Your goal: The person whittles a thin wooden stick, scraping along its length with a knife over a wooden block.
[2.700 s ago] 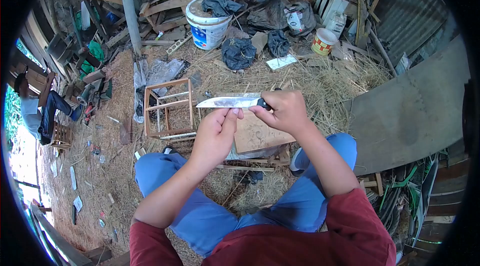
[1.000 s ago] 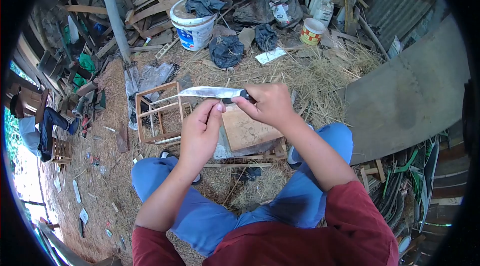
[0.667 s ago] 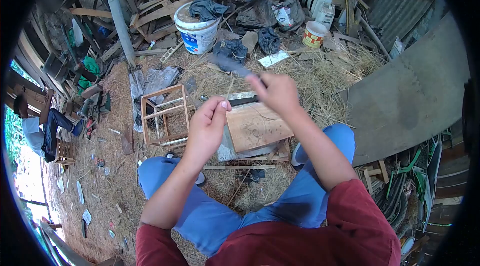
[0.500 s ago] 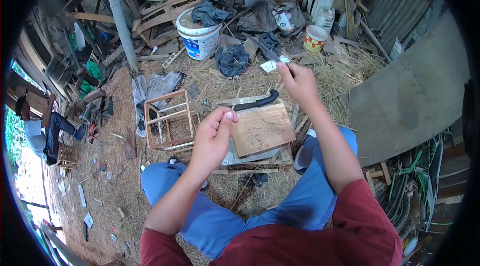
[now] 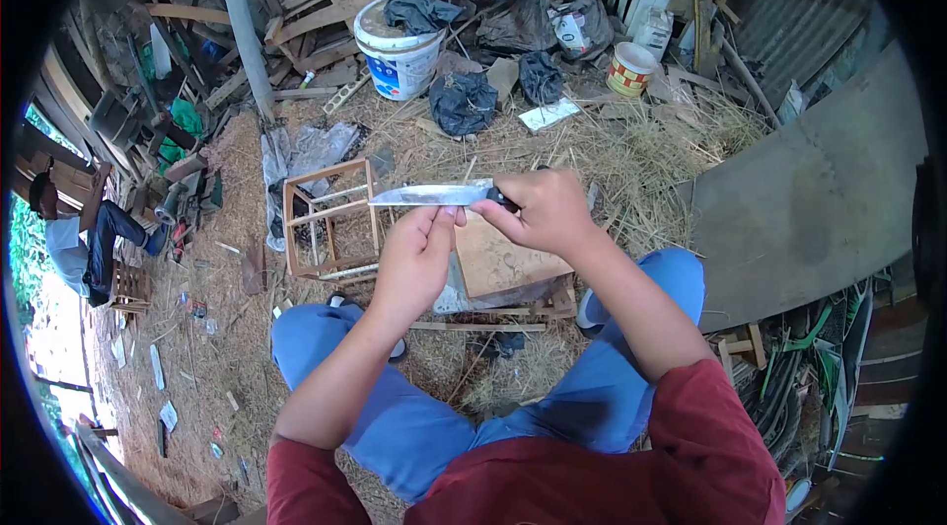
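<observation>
My right hand (image 5: 552,214) is closed round the black handle of a knife (image 5: 429,195), its blade pointing left. Just below the blade, my left hand (image 5: 419,249) pinches a thin wooden strip (image 5: 470,168), whose tip shows above the blade. The blade crosses the strip close to my left fingertips; whether it touches cannot be made out. Under both hands lies a flat wooden board (image 5: 503,263) on a low support. To the left stands a small open frame of wooden sticks (image 5: 330,214).
A white bucket (image 5: 398,61), black plastic bags (image 5: 464,105) and a small yellow-red pail (image 5: 631,69) stand ahead. A grey sheet (image 5: 809,180) leans at right. At far left a person (image 5: 69,239) sits. Straw and wood scraps cover the ground.
My right hand has brought the knife down and left, so its blade now lies across the strip. My left hand stays nearly in place, still pinching the strip.
</observation>
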